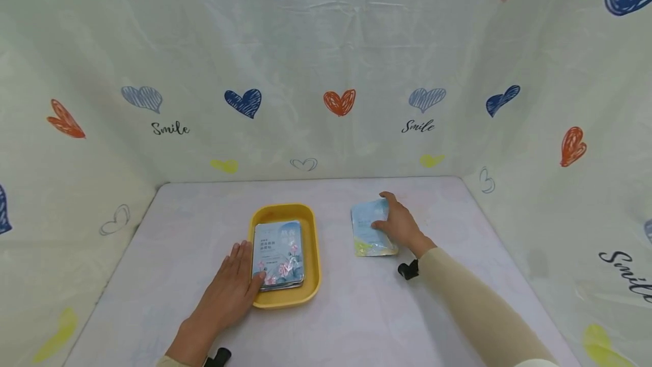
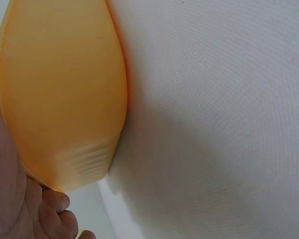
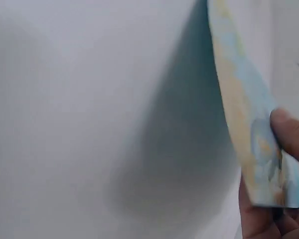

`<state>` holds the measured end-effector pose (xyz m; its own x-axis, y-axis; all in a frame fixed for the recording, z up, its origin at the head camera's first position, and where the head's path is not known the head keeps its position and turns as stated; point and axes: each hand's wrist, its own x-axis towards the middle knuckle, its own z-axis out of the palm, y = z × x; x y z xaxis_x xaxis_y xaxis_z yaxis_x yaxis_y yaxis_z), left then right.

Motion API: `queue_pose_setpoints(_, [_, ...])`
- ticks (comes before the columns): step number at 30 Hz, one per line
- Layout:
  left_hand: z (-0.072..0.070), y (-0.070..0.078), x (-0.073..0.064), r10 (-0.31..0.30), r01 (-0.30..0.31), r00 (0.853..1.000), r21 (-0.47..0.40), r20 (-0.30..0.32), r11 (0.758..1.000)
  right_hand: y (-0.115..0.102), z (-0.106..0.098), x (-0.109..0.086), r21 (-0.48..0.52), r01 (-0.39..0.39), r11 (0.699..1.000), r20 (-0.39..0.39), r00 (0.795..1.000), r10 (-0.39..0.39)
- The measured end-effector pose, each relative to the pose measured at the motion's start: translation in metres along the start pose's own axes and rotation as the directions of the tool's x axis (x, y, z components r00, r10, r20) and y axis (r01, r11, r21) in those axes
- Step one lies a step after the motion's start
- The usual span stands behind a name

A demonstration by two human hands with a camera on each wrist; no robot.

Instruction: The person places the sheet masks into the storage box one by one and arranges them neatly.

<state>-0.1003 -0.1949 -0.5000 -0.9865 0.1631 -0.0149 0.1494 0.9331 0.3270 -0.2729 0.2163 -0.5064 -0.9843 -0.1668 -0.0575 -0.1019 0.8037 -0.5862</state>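
Observation:
In the head view my right hand [image 1: 402, 225] pinches a light blue sachet [image 1: 369, 222] by its right side, thumb across the front. The right wrist view has the sachet [image 3: 246, 119] slightly bowed between thumb and fingers, its shadow falling on the table. A yellow tray [image 1: 312, 242] holds a small stack of blue flower-printed sachets [image 1: 277, 251]. Along the tray's left rim lies my left hand [image 1: 231, 282], fingers straight and thumb reaching over onto the stack's lower left corner. The tray's outer wall [image 2: 65, 89] fills the left wrist view's left side, with the hand against its rim.
The tray stands on a white-covered table [image 1: 336, 327]. Behind it and at both sides hangs a pale cloth backdrop [image 1: 290, 44] printed with hearts and the word Smile. A dark wrist camera mount [image 1: 408, 269] sits under the right wrist.

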Motion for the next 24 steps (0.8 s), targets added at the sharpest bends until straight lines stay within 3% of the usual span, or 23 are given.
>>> queue_pose_setpoints(7, [-0.001,0.000,-0.001,-0.002,0.002,1.000,-0.011,0.005,1.000,-0.008,-0.010,0.004,0.230,-0.101,0.968,0.029,0.995,0.097])
queue_pose_setpoints(14, [-0.001,0.000,-0.001,-0.006,0.006,1.000,-0.009,0.015,1.000,-0.002,-0.003,0.002,0.466,-0.119,0.877,0.107,0.991,0.078])
queue_pose_setpoints(18, [0.000,0.000,0.000,0.001,-0.001,1.000,-0.008,0.009,1.000,0.000,0.001,0.000,0.528,-0.132,0.839,0.119,0.990,0.081])
queue_pose_setpoints(24, [0.001,0.000,0.001,0.009,-0.008,1.000,-0.014,0.001,1.000,-0.003,0.003,-0.004,0.561,-0.128,0.818,0.119,0.990,0.074])
